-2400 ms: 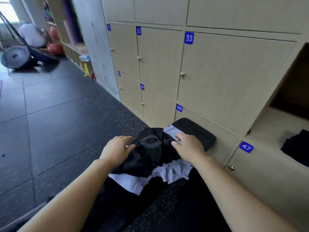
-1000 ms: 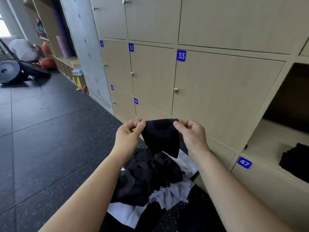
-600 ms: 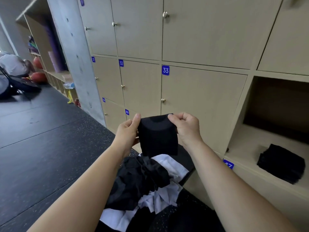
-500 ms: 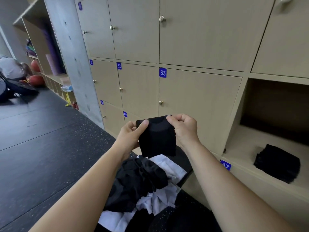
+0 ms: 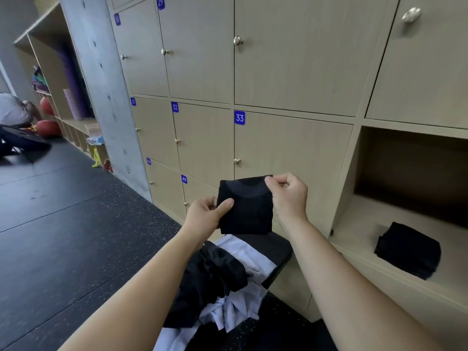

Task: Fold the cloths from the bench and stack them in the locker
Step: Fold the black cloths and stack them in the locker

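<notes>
I hold a small black cloth [image 5: 247, 206] upright in front of the lockers. My left hand [image 5: 206, 215] pinches its left edge with thumb across the front, and my right hand [image 5: 288, 192] pinches its top right corner. Below it a heap of black cloths [image 5: 210, 279] and white cloths [image 5: 240, 300] lies on the black padded bench [image 5: 276, 247]. To the right, the open locker [image 5: 359, 239] holds a stack of folded black cloths [image 5: 407, 249] on its floor.
Closed beige locker doors with small knobs fill the wall, among them number 33 [image 5: 239, 117]. A grey concrete pillar [image 5: 106, 84] stands at the left. Dark rubber floor [image 5: 63, 224] stretches left. A person [image 5: 11, 110] crouches far off by open shelves with balls.
I lifted a black cloth off the heap with both hands and raised it. In the last half second my left hand slid down its left edge, and my view turned toward the open locker.
</notes>
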A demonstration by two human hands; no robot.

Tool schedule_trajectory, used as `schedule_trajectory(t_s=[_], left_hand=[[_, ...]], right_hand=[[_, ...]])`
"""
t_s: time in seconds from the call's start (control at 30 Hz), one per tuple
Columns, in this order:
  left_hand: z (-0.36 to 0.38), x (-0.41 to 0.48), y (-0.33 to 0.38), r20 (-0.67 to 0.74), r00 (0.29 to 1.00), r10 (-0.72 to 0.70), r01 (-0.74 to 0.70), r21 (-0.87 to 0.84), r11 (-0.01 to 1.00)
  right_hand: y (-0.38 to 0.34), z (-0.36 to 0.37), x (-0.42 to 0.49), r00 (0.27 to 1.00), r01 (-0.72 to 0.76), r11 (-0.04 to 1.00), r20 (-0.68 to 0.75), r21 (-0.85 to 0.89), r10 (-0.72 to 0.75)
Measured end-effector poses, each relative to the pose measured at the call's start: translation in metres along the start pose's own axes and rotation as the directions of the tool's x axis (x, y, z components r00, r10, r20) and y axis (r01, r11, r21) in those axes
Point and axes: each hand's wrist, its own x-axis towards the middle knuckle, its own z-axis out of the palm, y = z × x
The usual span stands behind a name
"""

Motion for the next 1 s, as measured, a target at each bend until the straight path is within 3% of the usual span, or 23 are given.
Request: schedule_trajectory(t_s=[0.13,0.23,0.33,0.43,0.53,0.63,0.7,0.77,0.83,0.9,1.0], left_hand=[[0.004,0.0,0.0,-0.049,0.997,0.066,-0.062,0.088,0.994],[0.011,0.001,-0.001,-0.106,0.989,0.101,-0.094,0.075,0.993],[0.018,0.002,-0.001,-0.192,0.971,0.142,-0.133,0.061,0.989],[0.024,-0.001,-0.001,-0.216,0.964,0.152,-0.143,0.057,0.988],[0.03,-0.004,0.002,-0.179,0.982,0.067,-0.076,-0.043,0.996],[0.032,0.001,0.005,-0.085,0.995,-0.048,0.042,-0.073,0.996],[0.035,0.007,0.005,0.002,0.997,-0.077,0.077,0.05,0.996],[0.043,0.008,0.008,0.088,0.995,-0.048,0.023,0.265,0.964],[0.058,0.008,0.007,0.161,0.987,-0.022,-0.038,0.365,0.93],[0.076,0.004,0.006,0.167,0.986,-0.005,-0.057,0.363,0.93],[0.11,0.0,-0.001,0.104,0.995,-0.012,-0.015,0.263,0.965]], right_hand=[[0.001,-0.005,0.001,0.999,-0.023,0.999,0.034,0.034,0.022],[0.003,-0.009,-0.003,0.962,-0.227,0.966,0.18,0.12,0.204],[0.01,-0.017,-0.011,0.848,-0.341,0.94,0.433,0.001,0.307],[0.017,-0.023,-0.017,0.832,-0.298,0.95,0.462,-0.094,0.307],[0.021,-0.034,-0.011,0.84,-0.274,0.956,0.458,-0.106,0.291],[0.021,-0.051,-0.004,0.781,-0.23,0.952,0.545,-0.201,0.303],[0.017,-0.066,-0.002,0.726,-0.189,0.943,0.608,-0.273,0.321],[0.013,-0.08,0.001,0.698,-0.176,0.931,0.626,-0.32,0.347],[0.011,-0.095,0.004,0.701,-0.173,0.914,0.606,-0.366,0.376],[0.015,-0.11,0.007,0.759,-0.216,0.915,0.531,-0.34,0.377],[0.024,-0.133,0.005,0.847,-0.397,0.916,0.36,-0.062,0.391]])
